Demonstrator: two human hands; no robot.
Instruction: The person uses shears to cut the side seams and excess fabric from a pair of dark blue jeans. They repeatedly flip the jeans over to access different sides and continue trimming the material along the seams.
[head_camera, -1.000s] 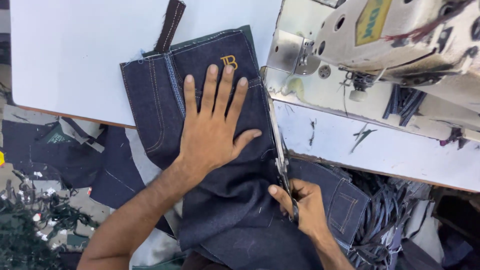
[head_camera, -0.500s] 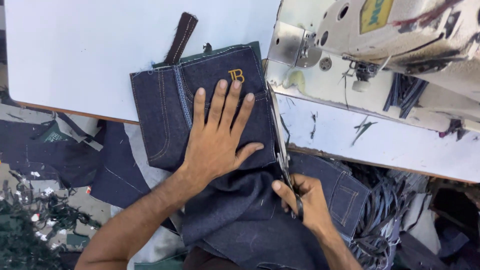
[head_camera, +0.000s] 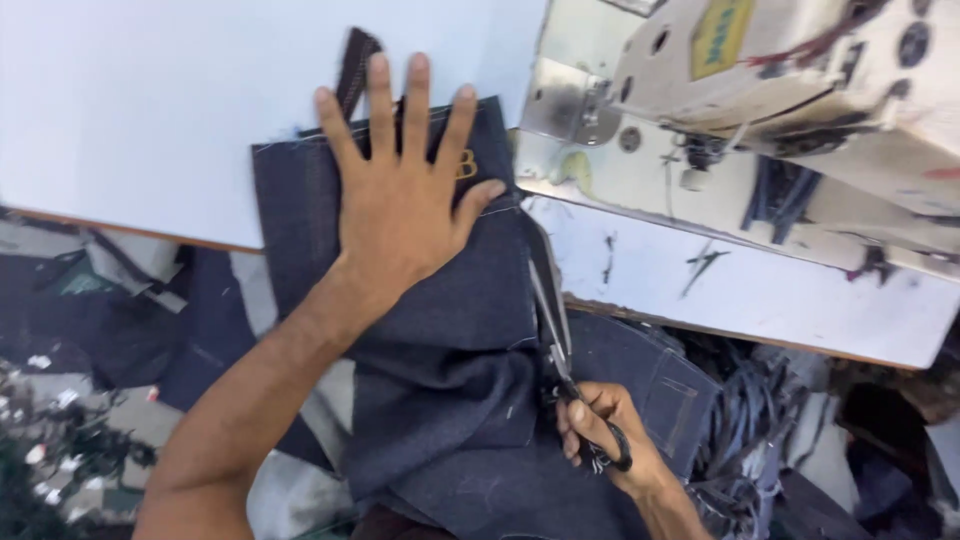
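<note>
- Left hand (head_camera: 405, 215) is lying flat, fingers spread, pinning the denim panel (head_camera: 440, 330) on the desk (head_camera: 150, 120).
- Right hand (head_camera: 605, 435) is gripping scissors (head_camera: 553, 325), blades running along the panel's right edge, pointing away.

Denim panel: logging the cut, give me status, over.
Left hand flat on denim panel, fingers spread. Right hand grips scissors, blades along the panel's right edge. Sewing machine close beside the cut line.

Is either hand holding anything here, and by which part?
The right hand grips scissors by their handle loops. The left hand holds nothing, pressing flat on the denim piece.
</note>
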